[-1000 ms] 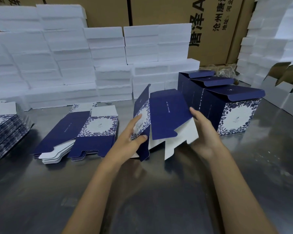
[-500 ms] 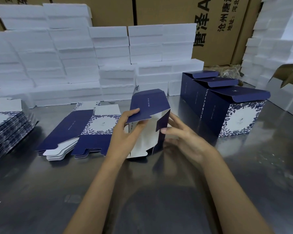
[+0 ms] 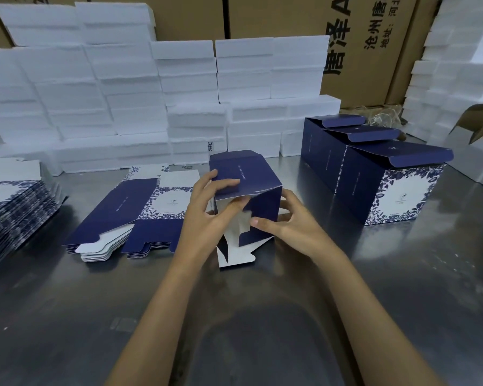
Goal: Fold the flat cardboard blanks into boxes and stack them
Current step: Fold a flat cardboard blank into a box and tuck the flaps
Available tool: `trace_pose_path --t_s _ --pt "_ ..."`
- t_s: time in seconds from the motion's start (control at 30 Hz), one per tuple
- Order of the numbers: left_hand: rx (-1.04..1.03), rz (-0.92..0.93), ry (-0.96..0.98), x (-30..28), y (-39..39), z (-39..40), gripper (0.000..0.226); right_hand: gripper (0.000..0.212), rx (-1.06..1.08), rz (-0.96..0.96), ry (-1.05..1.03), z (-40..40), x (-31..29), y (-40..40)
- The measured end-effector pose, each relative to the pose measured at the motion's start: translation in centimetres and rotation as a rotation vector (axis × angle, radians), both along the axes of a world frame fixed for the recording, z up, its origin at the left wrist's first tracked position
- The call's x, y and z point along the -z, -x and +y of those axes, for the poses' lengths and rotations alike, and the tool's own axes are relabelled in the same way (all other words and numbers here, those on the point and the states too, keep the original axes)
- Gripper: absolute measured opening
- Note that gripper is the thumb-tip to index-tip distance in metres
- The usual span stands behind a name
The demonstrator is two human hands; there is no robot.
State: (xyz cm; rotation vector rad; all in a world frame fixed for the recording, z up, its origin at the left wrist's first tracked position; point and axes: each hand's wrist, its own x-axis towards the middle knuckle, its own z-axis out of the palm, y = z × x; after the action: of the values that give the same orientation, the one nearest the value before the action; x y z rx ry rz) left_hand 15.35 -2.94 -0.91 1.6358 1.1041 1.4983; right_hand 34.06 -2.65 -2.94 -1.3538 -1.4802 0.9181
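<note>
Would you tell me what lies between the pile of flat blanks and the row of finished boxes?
In the head view, the half-folded box stands there, gripped by the left hand and right hand.

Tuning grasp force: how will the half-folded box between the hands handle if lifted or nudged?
The half-folded box is thin card with open flaps, so probably light and easily crushed. Its unlocked bottom flaps splay on the steel table, so it may rack or slide when pushed.

White foam blocks [image 3: 129, 87] stacked along a metal table [image 3: 67, 316], brown printed cartons [image 3: 368, 37] behind, perhaps twine [image 3: 379, 117] beside.
</note>
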Motion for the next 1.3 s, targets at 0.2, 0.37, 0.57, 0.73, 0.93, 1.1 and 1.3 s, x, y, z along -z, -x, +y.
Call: trace_pose_path --t_s 0.2,0.37,0.57,0.73,0.93,1.1,1.3 --pt "-0.078 0.117 -0.087 -0.2 0.2 0.3 0.033 0.060 0.089 -0.287 -0.012 0.1 0.4 0.6" --pt "-0.062 0.083 -0.060 -0.6 0.4 0.1 0.036 0.038 0.057 -0.496 0.077 0.0 -0.1 -1.6" --pt "0.001 0.074 -0.013 -1.2 0.7 -0.2 0.036 0.040 -0.057 -0.601 0.125 0.1 0.0 -2.3" --pt "0.045 0.102 -0.013 -1.6 1.0 -0.2 0.037 0.038 -0.064 -0.591 0.096 0.3 0.4 -1.9" --pt "0.028 0.095 -0.015 -1.4 1.2 0.1 0.037 0.041 -0.036 -0.531 0.084 0.5 0.8 -1.7" --pt "0.029 0.091 -0.005 -1.3 1.3 0.2 0.036 0.043 -0.030 -0.495 0.046 0.1 0.2 -1.6" --pt "-0.006 0.111 -0.029 -1.3 0.7 0.1 0.036 0.039 -0.021 -0.481 0.029 0.1 -0.1 -1.5"
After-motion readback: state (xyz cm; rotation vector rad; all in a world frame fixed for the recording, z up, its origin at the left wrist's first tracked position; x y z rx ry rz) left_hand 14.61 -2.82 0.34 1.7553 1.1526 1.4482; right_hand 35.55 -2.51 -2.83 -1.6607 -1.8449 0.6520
